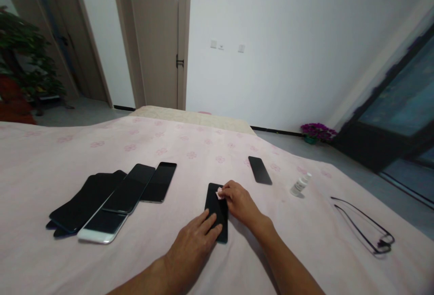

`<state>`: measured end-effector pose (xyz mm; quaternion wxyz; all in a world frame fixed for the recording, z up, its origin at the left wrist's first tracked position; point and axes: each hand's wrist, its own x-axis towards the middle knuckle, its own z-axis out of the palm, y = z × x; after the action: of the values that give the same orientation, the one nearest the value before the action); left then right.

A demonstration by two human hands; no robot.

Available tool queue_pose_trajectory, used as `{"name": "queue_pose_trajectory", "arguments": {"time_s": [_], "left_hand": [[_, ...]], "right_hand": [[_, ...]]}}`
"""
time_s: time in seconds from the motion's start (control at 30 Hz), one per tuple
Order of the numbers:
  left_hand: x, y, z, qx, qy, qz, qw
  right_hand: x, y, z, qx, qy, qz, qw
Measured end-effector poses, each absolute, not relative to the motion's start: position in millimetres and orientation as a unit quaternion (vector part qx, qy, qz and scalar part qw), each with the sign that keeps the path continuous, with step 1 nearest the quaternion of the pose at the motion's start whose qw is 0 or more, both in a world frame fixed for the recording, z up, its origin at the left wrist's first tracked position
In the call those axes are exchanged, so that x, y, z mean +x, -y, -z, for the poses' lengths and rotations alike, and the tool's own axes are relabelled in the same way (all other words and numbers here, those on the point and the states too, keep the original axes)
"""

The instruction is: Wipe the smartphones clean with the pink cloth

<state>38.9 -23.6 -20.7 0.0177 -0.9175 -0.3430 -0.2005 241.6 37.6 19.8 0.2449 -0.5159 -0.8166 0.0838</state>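
Note:
A black smartphone [216, 209] lies flat on the pink floral cloth in front of me. My left hand [195, 240] rests on its lower left part, fingers stretched out and spread over the dark screen; the thumb is hidden. At the phone's upper right, my right hand [241, 202] pinches a small pale pink-white wipe [219, 193] against the glass. Another dark phone [260, 170] lies apart, beyond my right hand. A small white bottle [301, 184] with a white cap stands to the right.
Several phones overlap at left: a stack of dark ones [84, 200], a white-edged one [101, 231], a black one [130, 188] and another [159, 182]. Folded-out eyeglasses [366, 225] lie at right. Behind are a door [156, 37], a wall [271, 59] and purple flowers [318, 130].

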Motion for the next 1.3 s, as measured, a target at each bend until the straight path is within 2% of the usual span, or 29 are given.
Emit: {"name": "queue_pose_trajectory", "arguments": {"time_s": [0.1, 0.2, 0.43, 0.67, 0.9, 1.17, 1.3], "left_hand": [[39, 23, 21, -0.916, 0.346, 0.204, 0.014], [40, 23, 21, -0.916, 0.346, 0.201, 0.011], [38, 20, 20, -0.913, 0.348, 0.211, 0.0], [42, 8, 19, -0.907, 0.366, 0.208, 0.013], [38, 6, 15, -0.903, 0.358, 0.234, 0.03], [35, 26, 15, -0.907, 0.397, 0.136, 0.044], [40, 30, 15, -0.907, 0.406, 0.105, 0.05]], "right_hand": [[241, -43, -12, -0.54, 0.795, -0.051, 0.273], [236, -42, -11, -0.522, 0.804, -0.069, 0.277], [241, -33, -24, -0.487, 0.833, -0.135, 0.227], [237, -41, -12, -0.533, 0.791, -0.071, 0.293], [231, -35, -16, -0.489, 0.831, -0.1, 0.244], [225, -40, -8, -0.537, 0.799, -0.051, 0.264], [219, -40, -7, -0.506, 0.82, -0.056, 0.263]]}}
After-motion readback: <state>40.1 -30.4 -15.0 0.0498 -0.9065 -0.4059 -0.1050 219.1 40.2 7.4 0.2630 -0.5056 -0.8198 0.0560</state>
